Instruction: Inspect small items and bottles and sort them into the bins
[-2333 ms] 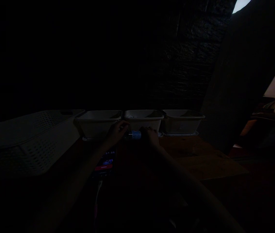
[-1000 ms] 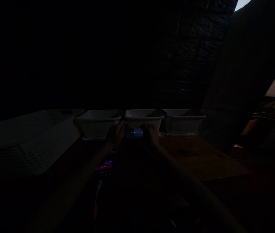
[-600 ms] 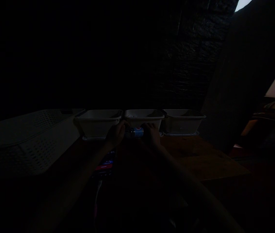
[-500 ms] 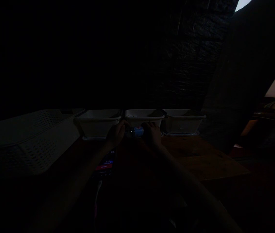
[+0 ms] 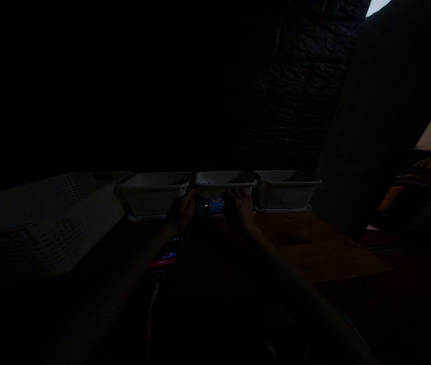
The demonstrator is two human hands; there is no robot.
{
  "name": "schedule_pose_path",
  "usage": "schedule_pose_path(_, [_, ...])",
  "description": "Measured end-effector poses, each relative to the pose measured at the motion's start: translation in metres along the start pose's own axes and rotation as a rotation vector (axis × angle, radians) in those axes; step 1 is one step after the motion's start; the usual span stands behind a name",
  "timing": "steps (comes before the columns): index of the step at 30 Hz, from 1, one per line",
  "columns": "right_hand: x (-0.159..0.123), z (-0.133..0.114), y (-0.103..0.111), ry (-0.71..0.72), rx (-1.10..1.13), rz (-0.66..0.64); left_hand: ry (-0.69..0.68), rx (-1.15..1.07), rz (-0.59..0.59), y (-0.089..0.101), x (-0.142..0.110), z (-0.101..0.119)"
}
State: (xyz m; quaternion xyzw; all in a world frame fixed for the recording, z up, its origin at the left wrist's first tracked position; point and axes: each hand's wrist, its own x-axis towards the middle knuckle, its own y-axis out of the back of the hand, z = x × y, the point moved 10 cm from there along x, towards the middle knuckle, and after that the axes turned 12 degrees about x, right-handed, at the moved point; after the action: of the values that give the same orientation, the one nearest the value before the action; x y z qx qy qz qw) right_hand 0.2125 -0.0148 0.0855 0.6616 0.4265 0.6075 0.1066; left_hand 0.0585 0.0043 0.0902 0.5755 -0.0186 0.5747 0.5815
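A bottle with a blue label [image 5: 216, 205] lies sideways between my two hands, in front of the middle white bin [image 5: 225, 178]. My right hand [image 5: 239, 209] is wrapped round its right end. At the other end my left hand [image 5: 182, 209] has its fingers closed on the bottle's narrow part, which darkness mostly hides. Below my left wrist a phone with a lit screen [image 5: 165, 256] lies on the wooden table [image 5: 329, 253].
One white bin [image 5: 152, 197] stands left of the middle one and another [image 5: 287, 192] to its right. A large white perforated basket [image 5: 51, 243] fills the left side. A pale cable [image 5: 153, 299] runs from the phone toward me. The table's right edge shows; the room is very dark.
Both hands stay on the bottle in nearly the same place. The bottle's label looks slightly turned, and the view has shifted a little.
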Motion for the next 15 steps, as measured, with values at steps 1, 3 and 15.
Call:
schedule_pose_path(1, [0.0000, 0.0001, -0.0001, -0.003, 0.000, -0.003, -0.002, 0.002, 0.001, 0.0000, 0.0000, 0.0000])
schedule_pose_path(3, [0.0000, 0.0007, -0.0012, -0.011, -0.002, -0.012, -0.004, 0.007, 0.004, 0.0001, 0.0000, -0.0004])
schedule_pose_path(15, [-0.0003, 0.0015, -0.0047, -0.019, 0.003, -0.036, -0.001, 0.020, -0.003, -0.0007, -0.0001, 0.0000])
